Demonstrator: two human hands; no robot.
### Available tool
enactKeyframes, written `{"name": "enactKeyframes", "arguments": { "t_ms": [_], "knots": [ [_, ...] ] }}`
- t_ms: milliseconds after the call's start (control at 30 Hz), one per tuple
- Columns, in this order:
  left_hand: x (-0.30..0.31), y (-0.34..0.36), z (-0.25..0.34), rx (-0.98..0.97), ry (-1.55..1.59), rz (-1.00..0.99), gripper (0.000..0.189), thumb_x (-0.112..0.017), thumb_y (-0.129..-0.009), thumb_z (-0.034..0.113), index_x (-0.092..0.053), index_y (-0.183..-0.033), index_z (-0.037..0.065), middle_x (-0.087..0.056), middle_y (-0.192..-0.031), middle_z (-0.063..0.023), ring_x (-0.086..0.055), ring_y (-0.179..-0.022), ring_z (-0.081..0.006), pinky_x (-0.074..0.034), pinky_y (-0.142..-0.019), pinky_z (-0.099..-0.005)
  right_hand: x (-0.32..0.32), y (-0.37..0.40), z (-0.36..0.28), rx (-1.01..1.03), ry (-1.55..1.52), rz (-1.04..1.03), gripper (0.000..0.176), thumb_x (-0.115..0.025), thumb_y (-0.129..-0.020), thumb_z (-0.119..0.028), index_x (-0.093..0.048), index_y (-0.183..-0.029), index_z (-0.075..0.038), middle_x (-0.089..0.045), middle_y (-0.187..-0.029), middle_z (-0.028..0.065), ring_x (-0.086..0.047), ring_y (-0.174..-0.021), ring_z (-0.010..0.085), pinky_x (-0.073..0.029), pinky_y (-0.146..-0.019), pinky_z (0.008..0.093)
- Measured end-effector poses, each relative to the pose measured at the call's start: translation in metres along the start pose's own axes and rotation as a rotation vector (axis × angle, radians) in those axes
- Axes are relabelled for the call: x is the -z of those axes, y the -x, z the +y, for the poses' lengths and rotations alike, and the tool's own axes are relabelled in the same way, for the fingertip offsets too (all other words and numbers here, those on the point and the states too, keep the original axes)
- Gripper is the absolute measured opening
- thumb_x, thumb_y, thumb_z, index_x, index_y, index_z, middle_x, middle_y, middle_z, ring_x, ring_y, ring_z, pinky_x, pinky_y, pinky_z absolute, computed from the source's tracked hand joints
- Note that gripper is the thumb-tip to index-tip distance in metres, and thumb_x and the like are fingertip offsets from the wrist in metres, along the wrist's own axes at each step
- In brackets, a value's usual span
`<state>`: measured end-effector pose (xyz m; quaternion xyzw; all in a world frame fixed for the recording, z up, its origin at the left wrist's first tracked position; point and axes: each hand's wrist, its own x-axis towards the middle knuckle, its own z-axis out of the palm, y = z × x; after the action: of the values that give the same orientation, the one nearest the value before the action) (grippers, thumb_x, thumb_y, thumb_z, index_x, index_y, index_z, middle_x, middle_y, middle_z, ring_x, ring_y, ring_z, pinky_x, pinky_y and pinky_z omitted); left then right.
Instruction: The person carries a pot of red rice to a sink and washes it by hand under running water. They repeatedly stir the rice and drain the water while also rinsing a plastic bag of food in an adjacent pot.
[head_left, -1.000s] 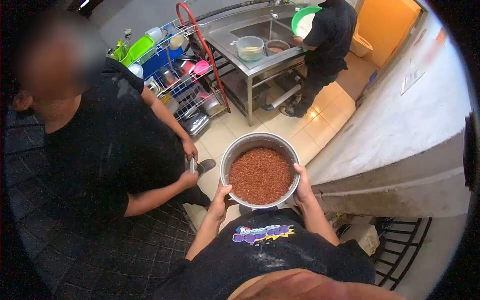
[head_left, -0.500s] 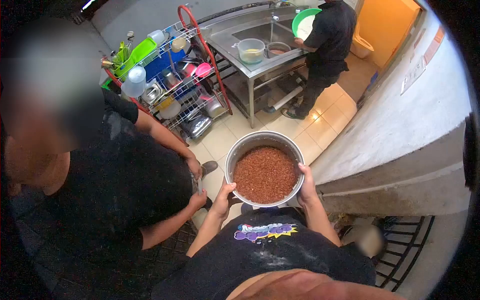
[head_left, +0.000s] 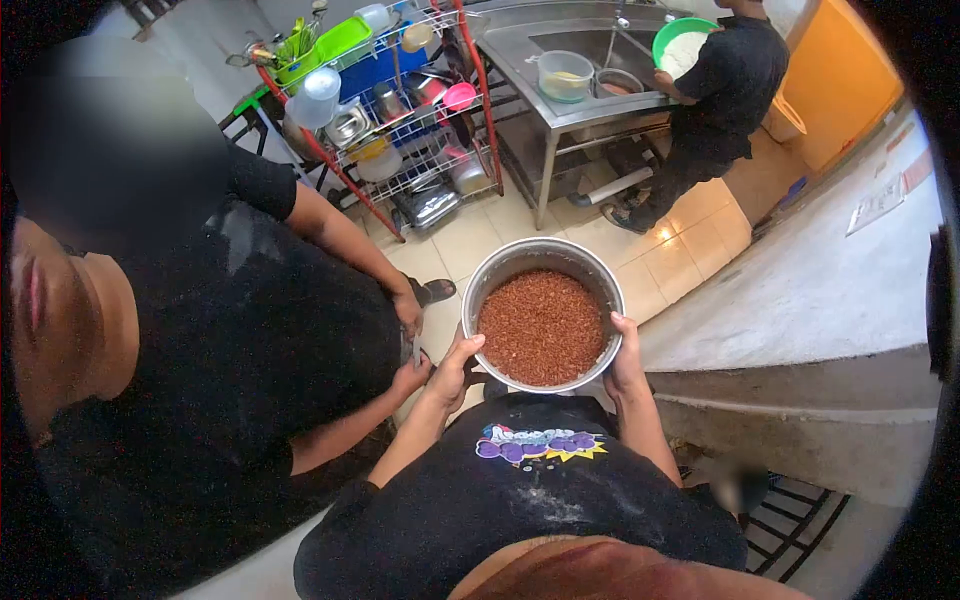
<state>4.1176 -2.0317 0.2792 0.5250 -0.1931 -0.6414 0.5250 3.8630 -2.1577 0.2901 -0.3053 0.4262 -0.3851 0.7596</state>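
1. Head view: holding round metal pot (head_left: pixel 560 256) in front of torso, above tiled floor (head_left: pixel 480 235); mouth faces up toward camera.
2. Left hand (head_left: pixel 452 378) clamped on pot's left side, thumb at rim. Right hand (head_left: pixel 626 362) clamped on right side, thumb also at rim. Hands apart, pot between them.
3. Reddish-brown grains (head_left: pixel 543 328) inside pot, surface below rim. Grain type: can't tell.
4. Black shirt (head_left: pixel 560 490) with purple and yellow print, whitish smudges, just below pot.
5. Person in black (head_left: pixel 270 330) at left, both hands near each other, thin greyish item (head_left: pixel 417 348) between them; can't tell what it is.
6. Dish rack (head_left: pixel 484 90), red frame, white wire shelves, beyond that person. Carries bright green basket (head_left: pixel 343 40), pink cup (head_left: pixel 459 96), metal and plastic containers.
7. Steel sink (head_left: pixel 515 45) right of rack. See-through tub (head_left: pixel 563 88) on its top, smaller metal pot (head_left: pixel 618 76) in basin beside it, under faucet (head_left: pixel 622 22).
8. Second person (head_left: pixel 740 75) stands at sink, holding green bowl (head_left: pixel 668 38) tilted, white contents (head_left: pixel 684 55) showing.
9. Pale wall (head_left: pixel 770 310) at right, dark metal grille (head_left: pixel 790 520) lower right.
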Motion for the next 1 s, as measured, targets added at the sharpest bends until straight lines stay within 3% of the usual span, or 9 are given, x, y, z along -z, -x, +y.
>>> {"name": "enactKeyframes", "arguments": {
  "t_ms": [400,600,667,700,800,867,933,967,1000],
  "knots": [
    [-0.014,0.003,-0.033,-0.005,0.154,0.038,0.079,-0.058,-0.091,0.041,-0.029,-0.156,0.007,-0.045,-0.147,-0.0141,-0.046,-0.134,-0.0282,-0.039,-0.111,-0.0457,0.022,-0.016,0.009,0.017,0.105,-0.031,0.069,-0.055,-0.095,-0.049,-0.048,-0.142,0.001,-0.056,-0.139,0.0183,-0.054,-0.127,0.0299,-0.038,-0.112,0.0422],
    [-0.016,0.002,-0.039,-0.016,0.191,0.092,0.076,-0.062,-0.089,0.034,-0.032,-0.154,0.009,-0.048,-0.144,-0.0131,-0.049,-0.131,-0.0287,-0.043,-0.108,-0.0466,0.013,-0.015,0.005,0.041,0.101,-0.051,0.061,-0.052,-0.098,-0.045,-0.051,-0.139,0.000,-0.058,-0.136,0.0154,-0.054,-0.126,0.0272,-0.038,-0.111,0.0413],
    [-0.026,0.007,-0.039,-0.056,0.210,0.190,0.060,-0.060,-0.087,0.041,-0.047,-0.134,0.008,-0.059,-0.113,-0.0127,-0.062,-0.100,-0.0279,-0.053,-0.088,-0.0488,0.010,-0.016,0.003,0.036,0.088,-0.030,0.057,-0.052,-0.100,-0.043,-0.053,-0.137,0.000,-0.059,-0.134,0.0136,-0.054,-0.124,0.0254,-0.037,-0.110,0.0403],
    [-0.032,0.011,-0.036,-0.060,0.218,0.195,0.060,-0.060,-0.087,0.041,-0.047,-0.134,0.008,-0.059,-0.113,-0.0127,-0.062,-0.100,-0.0279,-0.053,-0.088,-0.0488,0.015,-0.019,0.004,0.052,0.120,-0.033,0.059,-0.052,-0.099,-0.045,-0.052,-0.138,-0.001,-0.058,-0.135,0.0140,-0.054,-0.126,0.0265,-0.037,-0.111,0.0416],
    [-0.035,0.011,-0.031,-0.037,0.192,0.230,0.065,-0.060,-0.085,0.042,-0.043,-0.139,0.009,-0.059,-0.116,-0.0129,-0.063,-0.102,-0.0281,-0.053,-0.088,-0.0482,0.010,-0.020,-0.002,0.064,0.156,-0.030,0.062,-0.052,-0.099,-0.048,-0.051,-0.140,-0.002,-0.057,-0.136,0.0144,-0.053,-0.127,0.0279,-0.038,-0.112,0.0430],
    [-0.021,0.005,-0.038,0.014,0.227,0.050,0.082,-0.059,-0.088,0.035,-0.023,-0.159,0.015,-0.045,-0.145,-0.0150,-0.049,-0.131,-0.0314,-0.051,-0.102,-0.0512,0.002,-0.017,-0.004,0.039,0.170,-0.041,0.062,-0.052,-0.099,-0.049,-0.051,-0.140,-0.003,-0.057,-0.136,0.0144,-0.053,-0.128,0.0283,-0.037,-0.113,0.0432],
    [-0.025,0.006,-0.042,0.046,0.281,0.063,0.083,-0.057,-0.088,0.033,-0.023,-0.158,0.006,-0.039,-0.154,-0.0151,-0.040,-0.141,-0.0298,-0.034,-0.117,-0.0450,0.007,-0.019,-0.001,0.049,0.144,-0.024,0.063,-0.052,-0.099,-0.050,-0.050,-0.142,-0.004,-0.056,-0.138,0.0151,-0.052,-0.129,0.0292,-0.037,-0.113,0.0435],
    [-0.017,-0.007,-0.060,-0.133,0.219,0.034,0.085,-0.058,-0.086,0.032,-0.023,-0.158,0.003,-0.035,-0.157,-0.0156,-0.033,-0.145,-0.0285,-0.023,-0.121,-0.0405,0.010,-0.021,0.001,0.050,0.153,-0.046,0.066,-0.051,-0.099,-0.052,-0.049,-0.144,-0.004,-0.055,-0.140,0.0160,-0.051,-0.131,0.0303,-0.037,-0.113,0.0442],
    [-0.017,-0.011,-0.068,-0.196,0.203,0.025,0.087,-0.058,-0.085,0.032,-0.021,-0.159,0.003,-0.034,-0.157,-0.0166,-0.030,-0.147,-0.0287,-0.021,-0.122,-0.0404,0.017,-0.025,0.006,0.022,0.131,-0.031,0.069,-0.049,-0.098,-0.054,-0.048,-0.144,-0.003,-0.054,-0.141,0.0164,-0.051,-0.131,0.0308,-0.037,-0.113,0.0452]
  ]
}}
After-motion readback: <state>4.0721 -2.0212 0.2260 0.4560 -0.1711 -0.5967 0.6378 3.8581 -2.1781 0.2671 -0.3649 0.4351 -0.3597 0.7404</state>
